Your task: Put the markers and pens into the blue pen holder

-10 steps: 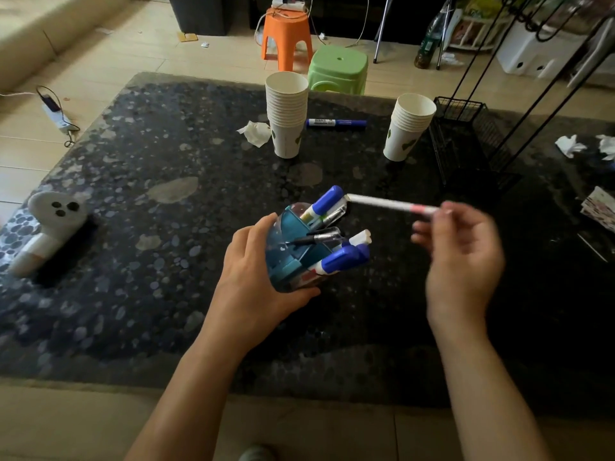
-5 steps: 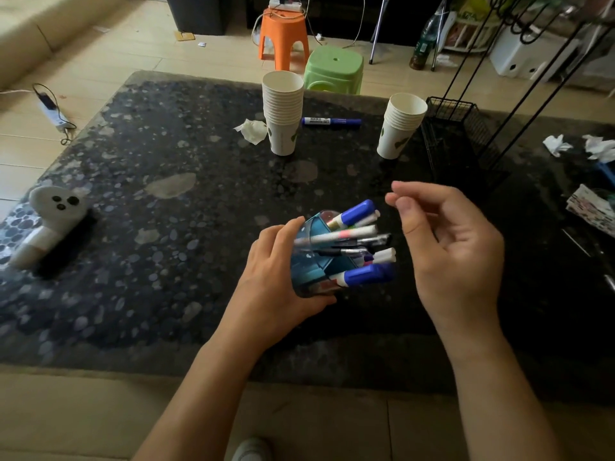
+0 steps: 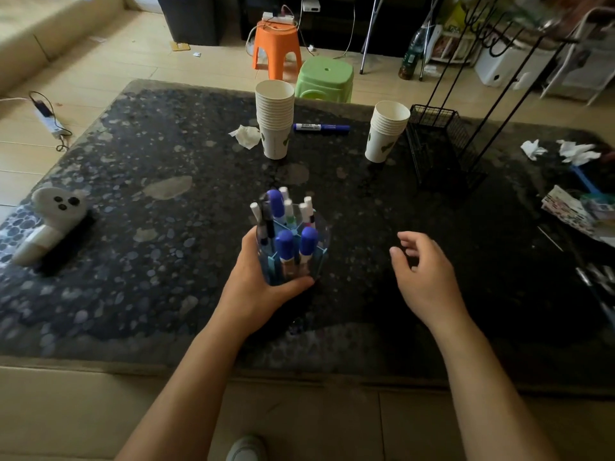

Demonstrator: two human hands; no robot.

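Observation:
The blue pen holder [image 3: 317,257] stands upright on the dark stone table [image 3: 139,207], near the front middle. Several markers and pens stick up out of its compartments, among them blue-capped markers [image 3: 285,245] and white-capped pens [image 3: 304,207]. My left hand [image 3: 256,287] wraps around the holder's near left side. My right hand [image 3: 424,277] hovers to the right of the holder, apart from it, fingers loosely spread and nothing in it. One blue marker [image 3: 321,128] lies alone at the far side between the cup stacks.
Two stacks of paper cups [image 3: 274,124] [image 3: 386,131] stand at the back. A black wire rack [image 3: 439,148] is at the back right. Crumpled tissues [image 3: 246,136] [image 3: 565,151], a white ghost-shaped brush [image 3: 50,221] at left, and papers [image 3: 572,211] at right.
The holder went from tilted to upright on the table. The white pen my right hand held is now in the holder, and that hand has drawn back to the right, empty.

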